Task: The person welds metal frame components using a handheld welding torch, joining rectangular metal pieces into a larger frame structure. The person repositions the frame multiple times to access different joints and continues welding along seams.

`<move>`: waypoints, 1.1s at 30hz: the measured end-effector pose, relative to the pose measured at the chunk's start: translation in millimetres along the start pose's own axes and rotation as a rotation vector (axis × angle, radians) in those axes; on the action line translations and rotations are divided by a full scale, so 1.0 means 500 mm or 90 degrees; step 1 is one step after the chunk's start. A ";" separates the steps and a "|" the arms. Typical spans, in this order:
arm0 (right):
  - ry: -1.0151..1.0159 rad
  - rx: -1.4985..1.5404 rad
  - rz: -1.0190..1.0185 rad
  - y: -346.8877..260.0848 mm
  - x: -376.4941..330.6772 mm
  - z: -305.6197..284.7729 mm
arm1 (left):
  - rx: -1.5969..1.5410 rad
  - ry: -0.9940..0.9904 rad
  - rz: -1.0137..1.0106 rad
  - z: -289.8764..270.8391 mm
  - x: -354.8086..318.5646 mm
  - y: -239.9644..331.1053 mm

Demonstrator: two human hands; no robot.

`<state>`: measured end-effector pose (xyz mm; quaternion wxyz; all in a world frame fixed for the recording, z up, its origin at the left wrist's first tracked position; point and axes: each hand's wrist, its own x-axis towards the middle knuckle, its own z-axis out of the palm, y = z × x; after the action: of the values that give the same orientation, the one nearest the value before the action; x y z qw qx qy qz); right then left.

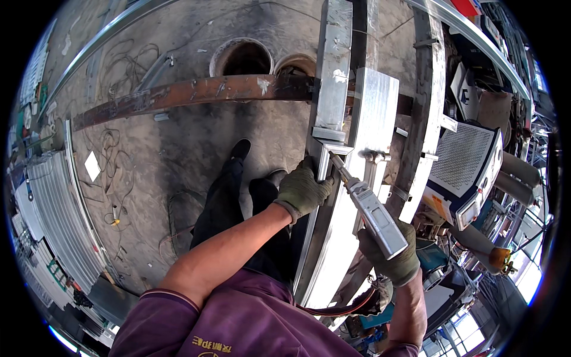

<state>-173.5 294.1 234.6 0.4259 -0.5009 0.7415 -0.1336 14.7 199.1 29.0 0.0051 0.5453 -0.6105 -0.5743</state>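
Observation:
My right hand [391, 254], in a grey-green work glove, is closed around a silver handheld welding gun [376, 217]. The gun's narrow copper-coloured nozzle points up and left, its tip at or very near a corner joint of the metal frame [324, 159]. On the left side of that joint, my gloved left hand [304, 189] grips the edge of the long metal profile [318, 223], fingers curled; part of the grip is hidden. Above the joint lies a square steel tube [333, 71]. A wider shiny box tube [376, 107] runs beside it.
A rusty brown beam [196, 94] crosses under the tubes. Two round open drums [242, 58] stand behind it. To the right are a steel rail [425, 113] and a white-and-blue machine [467, 160]. Cables [113, 160] lie on the floor; stacked metal sheets [62, 208] sit left.

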 end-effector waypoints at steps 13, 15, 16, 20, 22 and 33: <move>0.006 -0.109 -0.099 -0.008 0.019 0.007 | 0.018 -0.014 0.019 -0.009 0.002 0.004; 0.006 -0.099 -0.098 -0.006 0.020 0.010 | -0.004 -0.031 0.013 -0.025 -0.003 0.019; 0.008 -0.091 -0.091 -0.004 0.019 0.011 | -0.016 -0.044 0.007 -0.032 -0.005 0.026; 0.018 -0.087 -0.112 -0.009 0.022 0.015 | -0.014 -0.025 -0.001 -0.027 -0.007 0.023; 0.020 -0.110 -0.133 -0.011 0.024 0.015 | -0.015 -0.031 -0.004 -0.031 -0.008 0.026; 0.027 -0.127 -0.082 -0.017 0.024 0.021 | -0.032 0.013 0.067 -0.027 -0.010 0.021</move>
<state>-161.7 282.4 227.7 0.3484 -0.5847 0.7262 -0.0969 18.2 190.1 44.1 0.0552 0.5184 -0.6235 -0.5826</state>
